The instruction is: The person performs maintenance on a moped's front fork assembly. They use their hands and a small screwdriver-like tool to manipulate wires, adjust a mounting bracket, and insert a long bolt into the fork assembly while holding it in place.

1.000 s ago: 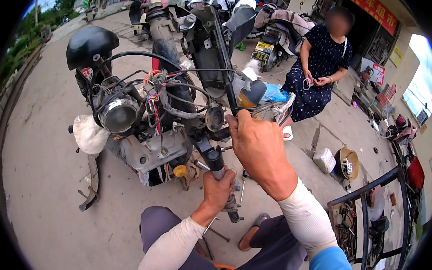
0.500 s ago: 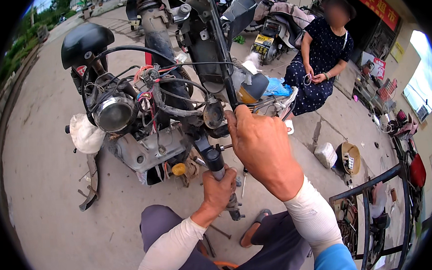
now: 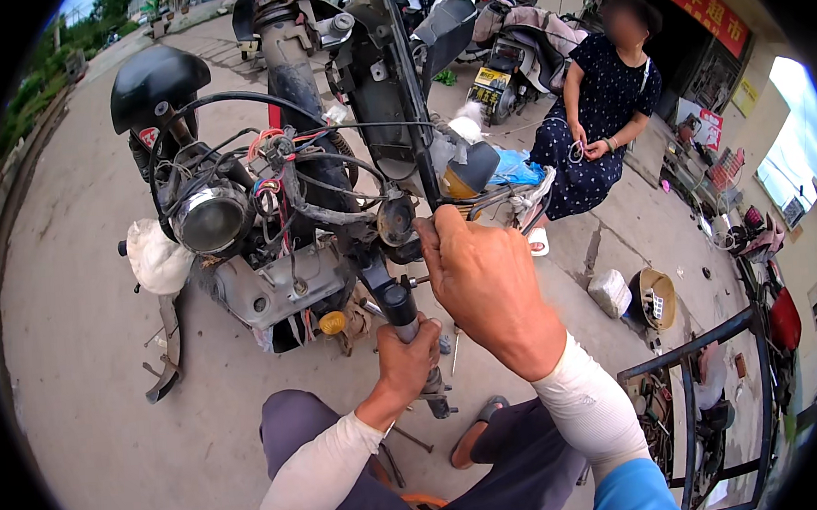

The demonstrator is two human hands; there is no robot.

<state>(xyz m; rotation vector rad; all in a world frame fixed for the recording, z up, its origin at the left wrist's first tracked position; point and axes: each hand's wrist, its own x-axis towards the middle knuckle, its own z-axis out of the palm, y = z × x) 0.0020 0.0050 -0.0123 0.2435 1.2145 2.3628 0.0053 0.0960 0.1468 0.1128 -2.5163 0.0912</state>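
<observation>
In front of me stands a partly stripped scooter with a round headlight (image 3: 211,219) and loose wiring (image 3: 278,151). My left hand (image 3: 403,361) is wrapped round the fork leg (image 3: 405,324), just below its black upper end. Higher and to the right, my right hand (image 3: 488,283) is closed in a fist beside that upper end. A thin metal rod (image 3: 419,279) runs from the black clamp toward this fist. Whatever the right fingers hold is hidden behind the hand. An orange turn signal (image 3: 332,324) hangs left of the fork leg.
A person (image 3: 595,116) in a dark spotted dress sits at the right, beyond my right hand. A helmet-like bowl (image 3: 656,299) and a white block (image 3: 611,294) lie on the concrete. A black metal frame (image 3: 689,406) stands at lower right. A curved dark part (image 3: 167,365) lies at left.
The whole view has shifted slightly to the left. Both hands keep their grips and places at the fork leg, with no other clear movement.
</observation>
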